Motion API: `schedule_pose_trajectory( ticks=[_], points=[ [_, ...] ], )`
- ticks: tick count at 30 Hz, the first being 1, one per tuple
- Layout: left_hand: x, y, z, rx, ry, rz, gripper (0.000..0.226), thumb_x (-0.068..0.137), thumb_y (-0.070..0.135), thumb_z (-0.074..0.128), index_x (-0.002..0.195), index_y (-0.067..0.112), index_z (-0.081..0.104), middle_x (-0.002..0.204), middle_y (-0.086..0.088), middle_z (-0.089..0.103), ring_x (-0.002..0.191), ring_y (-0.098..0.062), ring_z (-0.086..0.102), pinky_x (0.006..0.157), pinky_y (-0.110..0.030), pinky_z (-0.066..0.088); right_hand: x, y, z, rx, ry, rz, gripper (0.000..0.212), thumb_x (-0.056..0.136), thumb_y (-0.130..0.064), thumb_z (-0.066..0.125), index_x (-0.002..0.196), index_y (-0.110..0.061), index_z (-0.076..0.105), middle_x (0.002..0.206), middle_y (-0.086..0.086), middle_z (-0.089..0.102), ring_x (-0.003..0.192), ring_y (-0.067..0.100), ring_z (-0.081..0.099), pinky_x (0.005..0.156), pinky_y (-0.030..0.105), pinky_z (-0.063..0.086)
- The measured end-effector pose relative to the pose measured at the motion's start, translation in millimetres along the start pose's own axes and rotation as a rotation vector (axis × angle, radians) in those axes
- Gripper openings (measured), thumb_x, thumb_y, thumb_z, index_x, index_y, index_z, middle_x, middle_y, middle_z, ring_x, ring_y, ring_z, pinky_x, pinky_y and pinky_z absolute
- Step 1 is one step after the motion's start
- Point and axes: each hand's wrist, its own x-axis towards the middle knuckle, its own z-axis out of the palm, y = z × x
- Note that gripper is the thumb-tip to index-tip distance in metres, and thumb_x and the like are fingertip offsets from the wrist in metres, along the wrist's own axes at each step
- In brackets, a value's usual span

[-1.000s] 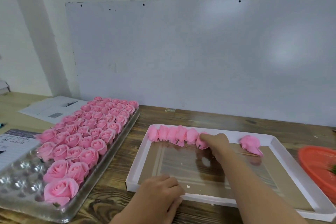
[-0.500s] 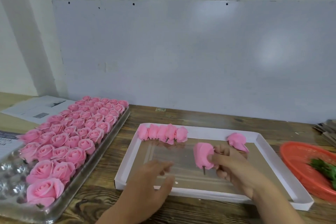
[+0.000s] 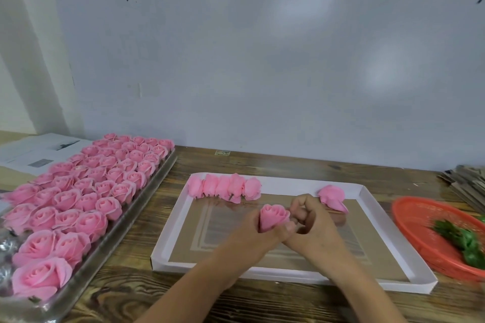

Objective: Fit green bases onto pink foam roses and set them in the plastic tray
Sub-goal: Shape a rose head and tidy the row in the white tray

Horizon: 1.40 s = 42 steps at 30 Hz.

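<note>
Hands: left hand is gripping a pink rose upright over the white tray; right hand is curling beside it, contents hidden.
Done: five roses lying along the far rim, one apart.
Left: the clear tray is holding many roses; green bases waiting in the basket.

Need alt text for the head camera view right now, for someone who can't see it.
Over a white box lid, the left hand holds a pink foam rose upright, the right hand curled beside it. Five roses line the lid's far edge; a full plastic tray sits left, a red basket of green bases right.
</note>
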Motion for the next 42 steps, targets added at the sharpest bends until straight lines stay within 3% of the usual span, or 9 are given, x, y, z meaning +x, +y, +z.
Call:
schedule_pose_trajectory(
  ticks=[8, 12, 15, 21, 25, 32, 36, 40, 42],
  points=[
    [-7.5, -13.5, 3.2, -0.205, 0.148, -0.002, 0.031, 0.099, 0.044, 0.056, 0.115, 0.021, 0.068, 0.108, -0.003, 0.076, 0.105, -0.019, 0.072, 0.093, -0.039, 0.059, -6.4, -0.9, 25.4, 0.017, -0.016, -0.019, 0.059, 0.073, -0.011, 0.069, 0.111, -0.053, 0.054, 0.085, 0.002, 0.075, 0.065, 0.010, 0.060, 0.064, 0.023, 0.054],
    [-7.4, -13.0, 2.3, -0.177, 0.115, 0.050, 0.025, 0.099, 0.035, 0.062, 0.117, 0.020, 0.069, 0.112, -0.003, 0.076, 0.108, -0.018, 0.071, 0.094, -0.035, 0.058, -7.4, -3.0, 26.1, 0.032, 0.002, 0.004, 0.060, 0.076, -0.008, 0.068, 0.112, -0.054, 0.053, 0.093, 0.004, 0.076, 0.076, 0.045, 0.061, 0.075, 0.055, 0.058],
    [-4.9, -13.7, 2.0, -0.170, 0.136, 0.084, 0.022, 0.101, 0.031, 0.060, 0.114, 0.018, 0.071, 0.111, -0.004, 0.076, 0.106, -0.018, 0.071, 0.089, -0.030, 0.058, -7.5, -5.3, 28.5, 0.016, 0.033, 0.013, 0.065, 0.082, 0.004, 0.067, 0.111, -0.053, 0.055, 0.094, 0.004, 0.077, 0.074, 0.044, 0.060, 0.077, 0.061, 0.056],
    [-5.1, -12.3, 0.6, -0.178, 0.188, 0.084, 0.027, 0.100, 0.047, 0.053, 0.109, 0.030, 0.071, 0.109, -0.004, 0.077, 0.105, -0.021, 0.072, 0.097, -0.046, 0.056, -9.2, -4.9, 26.8, 0.054, 0.062, 0.016, 0.056, 0.087, 0.010, 0.063, 0.125, -0.027, 0.048, 0.099, 0.001, 0.077, 0.085, 0.029, 0.071, 0.073, 0.035, 0.060],
    [-6.8, -8.1, 1.2, -0.157, 0.195, 0.172, 0.057, 0.092, 0.056, 0.060, 0.124, 0.009, 0.064, 0.109, -0.009, 0.075, 0.102, -0.027, 0.071, 0.093, -0.051, 0.056, -14.6, -11.7, 26.3, 0.032, 0.001, 0.017, 0.057, 0.089, 0.021, 0.045, 0.126, -0.022, 0.048, 0.104, 0.006, 0.076, 0.099, 0.014, 0.069, 0.077, 0.031, 0.058],
    [-10.1, -3.2, 0.8, -0.136, 0.201, 0.235, 0.024, 0.095, 0.034, 0.058, 0.089, 0.022, 0.078, 0.095, 0.001, 0.078, 0.087, -0.011, 0.072, 0.076, -0.017, 0.054, -16.8, -20.8, 36.0, -0.097, 0.041, -0.021, 0.054, 0.080, 0.004, 0.071, 0.124, -0.022, 0.056, 0.097, -0.006, 0.073, 0.088, -0.008, 0.064, 0.077, 0.004, 0.045],
    [-11.9, -0.5, 2.1, -0.141, 0.196, 0.224, 0.020, 0.094, 0.034, 0.062, 0.086, 0.022, 0.076, 0.089, -0.001, 0.076, 0.089, -0.011, 0.072, 0.080, -0.016, 0.053, -21.9, -17.6, 35.5, -0.205, 0.072, -0.116, 0.058, 0.082, -0.014, 0.077, 0.129, -0.037, 0.052, 0.108, -0.021, 0.071, 0.102, -0.005, 0.065, 0.086, 0.006, 0.045],
    [-10.0, 1.1, -1.3, -0.264, 0.234, 0.174, 0.028, 0.082, 0.032, 0.078, 0.102, 0.012, 0.073, 0.092, -0.017, 0.074, 0.095, -0.032, 0.072, 0.088, -0.041, 0.059, -17.6, -14.7, 47.6, 0.129, 0.056, 0.055, 0.060, 0.082, 0.014, 0.067, 0.129, -0.021, 0.055, 0.077, -0.009, 0.072, 0.071, 0.004, 0.067, 0.071, 0.016, 0.054],
    [-11.2, 3.7, -5.6, -0.296, 0.229, 0.144, 0.033, 0.074, 0.034, 0.077, 0.098, 0.011, 0.073, 0.089, -0.017, 0.072, 0.093, -0.033, 0.070, 0.090, -0.042, 0.057, -17.4, -15.5, 50.3, 0.262, -0.012, 0.139, 0.063, 0.081, 0.021, 0.063, 0.132, -0.014, 0.051, 0.092, -0.001, 0.076, 0.085, 0.013, 0.071, 0.077, 0.025, 0.058]
  ],
)
